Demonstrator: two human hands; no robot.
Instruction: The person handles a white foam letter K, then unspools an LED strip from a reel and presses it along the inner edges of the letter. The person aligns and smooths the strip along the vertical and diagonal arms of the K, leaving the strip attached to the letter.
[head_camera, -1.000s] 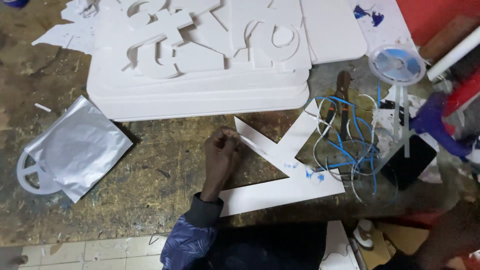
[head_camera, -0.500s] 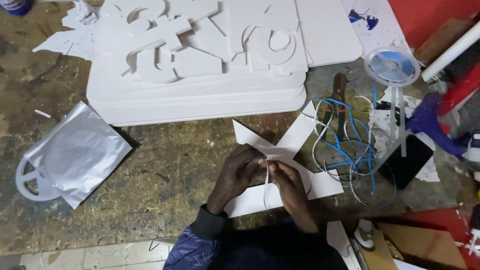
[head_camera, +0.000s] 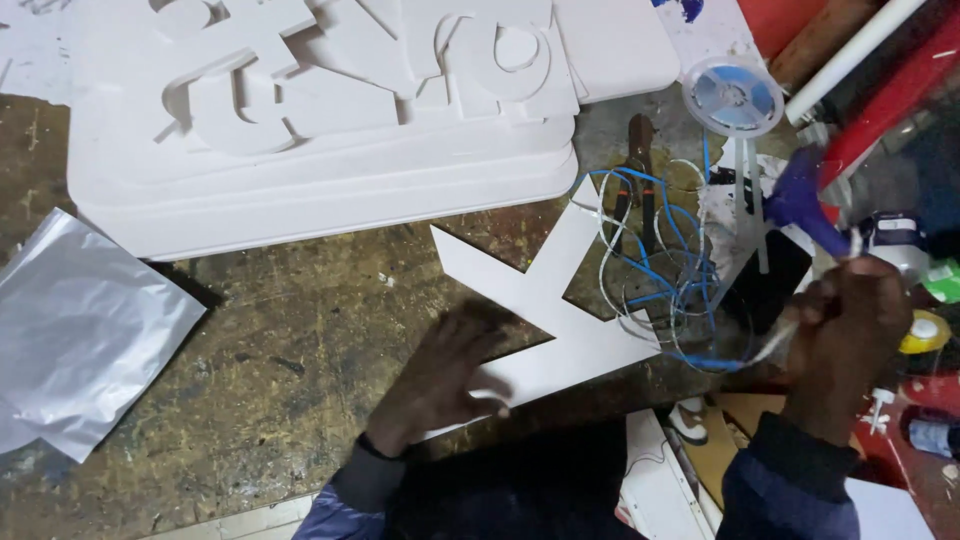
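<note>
A: Where the surface (head_camera: 260, 330) shows bare wood, what takes most room?

B: The foam stack (head_camera: 330, 170) at the top, with cut letters piled on it. Its front edge runs just above the white letter (head_camera: 560, 310), which lies flat at the middle near the front edge of the surface.

A: And the hands?

B: They are well apart. The left hand (head_camera: 440, 375) lies palm down, fingers spread and flat, pressing the lower arm of the letter. The right hand (head_camera: 845, 325) is raised to the right, curled shut on a thin pale strip (head_camera: 775, 345); blur hides the exact pinch.

A: Where does the strip run?

B: Back into the wire tangle (head_camera: 660, 270), blue and white loops lying on the letter's right end.

A: Open room?

B: Bare wood left of the left hand, up to the foil bag (head_camera: 80, 330). The right side is crowded: a reel (head_camera: 735, 95), pliers (head_camera: 640, 150), small bottles.

A: Arm pose?

B: Both sleeves come in from the bottom edge, the right forearm rising steeply.
</note>
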